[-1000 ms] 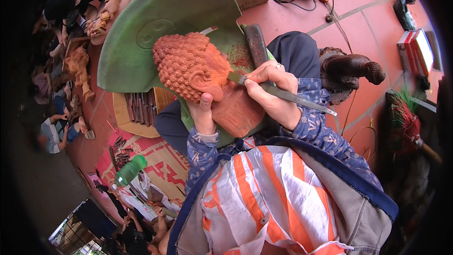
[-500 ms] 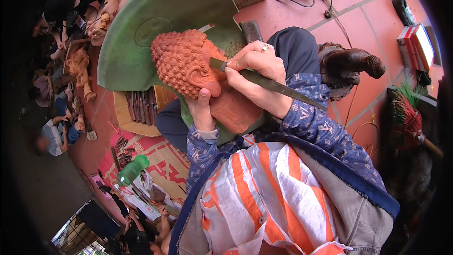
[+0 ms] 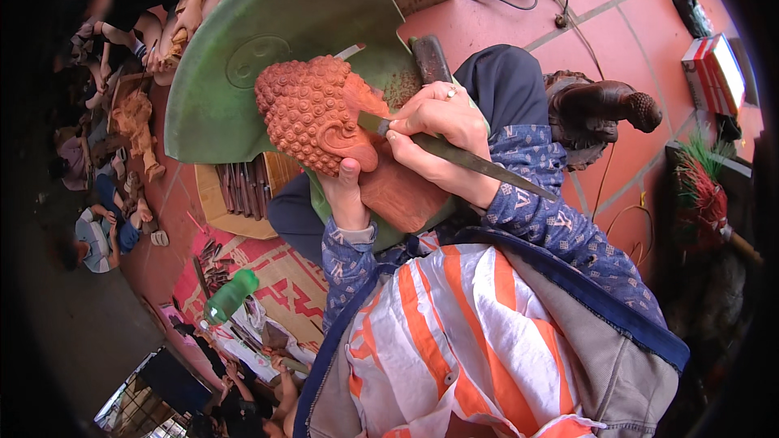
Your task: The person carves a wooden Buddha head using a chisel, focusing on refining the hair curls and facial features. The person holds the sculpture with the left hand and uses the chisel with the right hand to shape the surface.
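Observation:
A reddish-brown carved wooden head [image 3: 312,118] with rows of small round curls and a long ear lies tilted across my lap. My left hand [image 3: 346,195] supports it from below, thumb pressed under the ear and the other fingers hidden behind the wood. My right hand [image 3: 446,134], a ring on one finger, grips a long flat metal carving blade [image 3: 479,164] in a pinch. The short end of the blade meets the cheek in front of the ear; its long tail runs back over my right wrist. The head's plain block-like neck [image 3: 402,195] points toward me.
A curved green plastic sheet [image 3: 211,105] stands behind the head. To the left are a cardboard box of tools [image 3: 239,186], a green bottle [image 3: 231,296] and other people at work. A dark carved figure [image 3: 596,113] stands right, near a red-green brush [image 3: 702,195] and cables.
The head has shifted slightly left and turned a little, with the blade still against its cheek. Both hands keep their holds.

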